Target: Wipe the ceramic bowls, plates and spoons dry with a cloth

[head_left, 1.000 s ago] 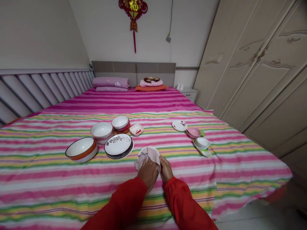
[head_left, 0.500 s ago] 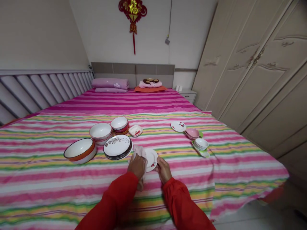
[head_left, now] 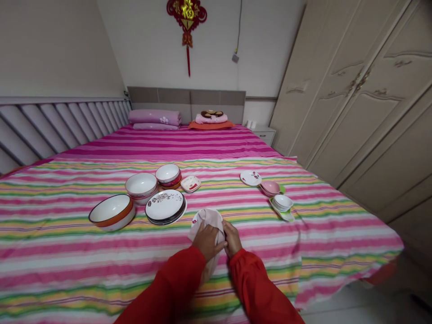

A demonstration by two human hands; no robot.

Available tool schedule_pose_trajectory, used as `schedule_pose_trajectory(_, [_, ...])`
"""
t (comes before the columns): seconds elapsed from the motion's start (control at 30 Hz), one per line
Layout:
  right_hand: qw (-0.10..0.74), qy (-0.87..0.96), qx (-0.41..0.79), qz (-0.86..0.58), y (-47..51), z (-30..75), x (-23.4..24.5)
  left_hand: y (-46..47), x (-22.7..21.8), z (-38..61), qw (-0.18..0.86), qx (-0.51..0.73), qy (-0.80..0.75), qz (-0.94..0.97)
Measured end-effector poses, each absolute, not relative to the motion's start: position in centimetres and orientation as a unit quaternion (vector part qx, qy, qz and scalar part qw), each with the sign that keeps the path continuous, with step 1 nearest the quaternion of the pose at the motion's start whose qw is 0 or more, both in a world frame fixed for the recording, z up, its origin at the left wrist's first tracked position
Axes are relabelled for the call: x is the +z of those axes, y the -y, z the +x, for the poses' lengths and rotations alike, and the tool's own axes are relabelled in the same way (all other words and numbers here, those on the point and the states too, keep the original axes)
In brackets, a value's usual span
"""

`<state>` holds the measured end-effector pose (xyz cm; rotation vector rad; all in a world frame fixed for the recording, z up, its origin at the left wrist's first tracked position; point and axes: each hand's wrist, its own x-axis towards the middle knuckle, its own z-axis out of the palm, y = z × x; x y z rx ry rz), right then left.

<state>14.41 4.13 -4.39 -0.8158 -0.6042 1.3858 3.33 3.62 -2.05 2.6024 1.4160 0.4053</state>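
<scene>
A small white plate with red flowers (head_left: pixel 195 220) is tilted up in front of me, mostly covered by a pale pink cloth (head_left: pixel 212 218). My left hand (head_left: pixel 206 240) presses the cloth flat against the plate's face, its fingers over the fabric. At the plate's right rim, my right hand (head_left: pixel 231 238) grips the edge between thumb and fingers. Just left of the cloth lies a stack of dark-rimmed plates (head_left: pixel 165 204), the top one bearing a brown floral pattern.
Left of the plates stand an orange-banded bowl (head_left: pixel 113 212), stacked bowls (head_left: pixel 141 185), more bowls (head_left: pixel 168 173) and a square dish (head_left: pixel 191 183). On the right lie a flowered plate (head_left: pixel 250 177), pink bowls (head_left: pixel 270 187) and small white bowls (head_left: pixel 283 201) on a green leaf-shaped dish.
My left hand has moved right with the cloth, from the plate's left edge onto its face. The plate has turned in my right hand, so its red flowers now show at the left.
</scene>
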Motion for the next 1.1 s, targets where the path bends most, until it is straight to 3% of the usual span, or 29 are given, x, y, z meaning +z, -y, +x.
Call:
schedule_pose_trajectory(0.4, [0.625, 0.25, 0.666, -0.321, -4.2, 14.6, -4.9, -3.8, -1.0, -1.3, 0.135, 0.159, -0.519, 0.829])
schedule_pose_trajectory(0.6, [0.638, 0.228, 0.654, -0.336, -4.2, 14.5, -5.0, -4.2, 2.5, -1.5, 0.417, 0.448, -0.505, 0.609])
schedule_pose_trajectory(0.8, [0.626, 0.232, 0.669, -0.326, -4.1, 14.8, -5.1, -4.7, 1.0, -1.2, 0.642, 0.505, -0.452, 0.359])
schedule_pose_trajectory(0.9, [0.621, 0.23, 0.675, -0.324, -4.1, 15.0, -5.1, -5.0, -0.8, -1.2, 0.627, 0.504, -0.49, 0.336])
schedule_pose_trajectory(1.1, [0.634, 0.216, 0.677, -0.306, -4.3, 15.1, -5.1, -5.3, 0.0, -1.8, 0.388, 0.566, -0.606, 0.401])
